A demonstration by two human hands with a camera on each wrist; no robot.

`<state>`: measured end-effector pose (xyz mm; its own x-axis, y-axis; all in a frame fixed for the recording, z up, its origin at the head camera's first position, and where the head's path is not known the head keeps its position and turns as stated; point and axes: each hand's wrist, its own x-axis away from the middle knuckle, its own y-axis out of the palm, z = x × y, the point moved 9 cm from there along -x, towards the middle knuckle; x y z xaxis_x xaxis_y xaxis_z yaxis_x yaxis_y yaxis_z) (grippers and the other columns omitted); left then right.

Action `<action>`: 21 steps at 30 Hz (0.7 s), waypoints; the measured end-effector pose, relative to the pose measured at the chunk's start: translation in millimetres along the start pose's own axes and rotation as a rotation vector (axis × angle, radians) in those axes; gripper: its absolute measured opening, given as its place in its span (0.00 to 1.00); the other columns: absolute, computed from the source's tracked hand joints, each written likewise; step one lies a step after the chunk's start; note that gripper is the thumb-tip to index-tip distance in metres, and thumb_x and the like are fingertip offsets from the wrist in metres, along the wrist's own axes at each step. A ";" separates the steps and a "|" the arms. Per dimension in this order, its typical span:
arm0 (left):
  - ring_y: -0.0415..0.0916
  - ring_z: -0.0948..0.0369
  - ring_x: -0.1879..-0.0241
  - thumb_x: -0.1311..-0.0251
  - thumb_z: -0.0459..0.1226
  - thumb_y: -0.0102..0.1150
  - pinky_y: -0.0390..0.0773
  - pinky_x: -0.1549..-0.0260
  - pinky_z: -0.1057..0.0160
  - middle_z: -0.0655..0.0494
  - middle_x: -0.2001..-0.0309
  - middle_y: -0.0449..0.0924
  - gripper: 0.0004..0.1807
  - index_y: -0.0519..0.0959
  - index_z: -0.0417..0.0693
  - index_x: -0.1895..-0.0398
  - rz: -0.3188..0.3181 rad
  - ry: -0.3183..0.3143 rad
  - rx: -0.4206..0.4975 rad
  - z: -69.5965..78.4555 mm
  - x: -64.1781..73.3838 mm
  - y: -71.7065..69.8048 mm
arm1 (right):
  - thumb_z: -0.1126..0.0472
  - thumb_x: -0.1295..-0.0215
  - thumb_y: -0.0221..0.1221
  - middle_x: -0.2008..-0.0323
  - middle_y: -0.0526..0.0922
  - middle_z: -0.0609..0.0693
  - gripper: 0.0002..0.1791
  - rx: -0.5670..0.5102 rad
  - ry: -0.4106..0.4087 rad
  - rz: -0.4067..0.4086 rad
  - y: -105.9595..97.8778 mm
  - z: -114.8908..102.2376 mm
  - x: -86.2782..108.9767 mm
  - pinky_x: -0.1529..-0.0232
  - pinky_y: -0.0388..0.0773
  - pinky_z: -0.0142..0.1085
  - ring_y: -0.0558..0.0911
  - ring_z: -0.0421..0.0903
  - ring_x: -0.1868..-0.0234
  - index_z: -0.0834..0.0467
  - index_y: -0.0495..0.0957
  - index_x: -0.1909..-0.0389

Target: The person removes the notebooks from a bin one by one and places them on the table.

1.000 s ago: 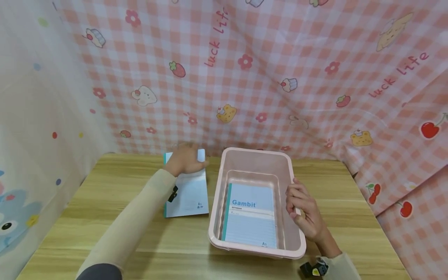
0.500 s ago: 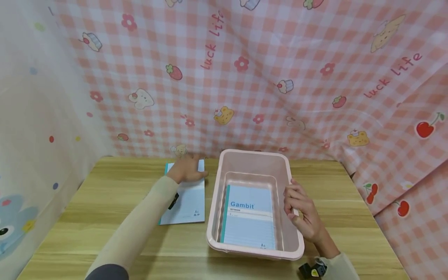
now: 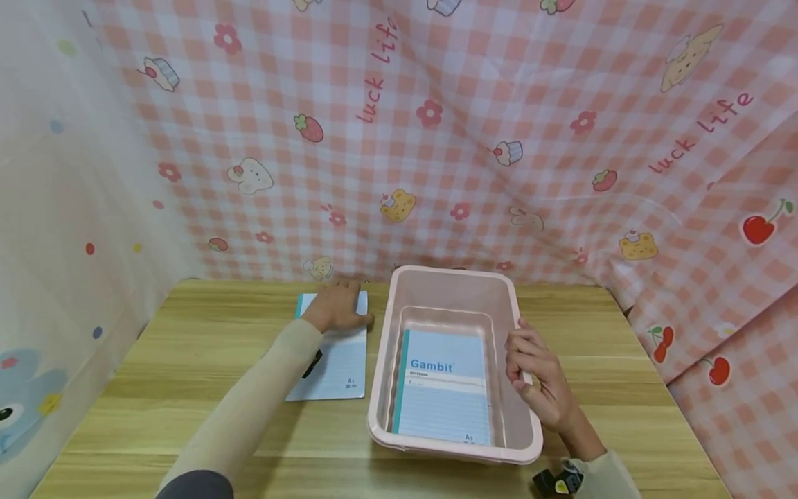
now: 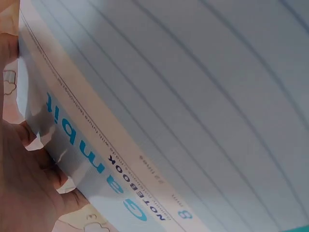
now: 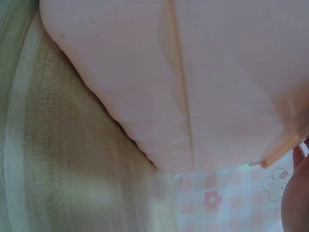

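On the wooden table left of the tub lies a light blue notebook (image 3: 339, 374) with a teal spine. My left hand (image 3: 339, 306) holds its far end from above, with the thumb at its right edge. In the left wrist view, the fingers (image 4: 41, 164) curl at the edge beside the "Gambit" lettering of the notebook (image 4: 159, 111). With my right hand (image 3: 539, 374) I grip the right rim of a pale pink plastic tub (image 3: 455, 272). Flat inside that tub is a second blue Gambit notebook (image 3: 444, 409). The right wrist view shows the outer wall of the tub (image 5: 116, 63) and part of the right hand (image 5: 297, 193).
A pink checked cloth (image 3: 399, 138) hangs behind the wooden table (image 3: 187, 367), close along its back edge. A pale printed cloth (image 3: 68, 242) borders the left side. Small black cameras are strapped to both wrists.
The left hand and its notebook have come slightly nearer and lower, and the notebook now lies flatter on the table. My right hand keeps its grip on the tub, which has stayed put.
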<state>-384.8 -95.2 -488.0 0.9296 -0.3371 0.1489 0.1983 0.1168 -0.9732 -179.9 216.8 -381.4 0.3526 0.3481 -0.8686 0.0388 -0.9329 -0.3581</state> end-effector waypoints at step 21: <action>0.60 0.44 0.29 0.32 0.61 0.54 0.60 0.33 0.26 0.42 0.30 0.63 0.36 0.66 0.48 0.31 0.046 -0.003 0.115 6.9 3.5 3.2 | 0.66 0.37 0.47 0.75 0.69 0.48 0.13 0.017 0.029 -0.005 -2.5 3.4 2.4 0.26 0.52 0.50 0.69 0.50 0.58 0.54 0.69 0.80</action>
<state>-378.7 -89.6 -489.4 0.9395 -0.3260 0.1055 0.1897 0.2386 -0.9524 -182.4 220.3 -383.7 0.3797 0.3494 -0.8566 0.0252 -0.9295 -0.3680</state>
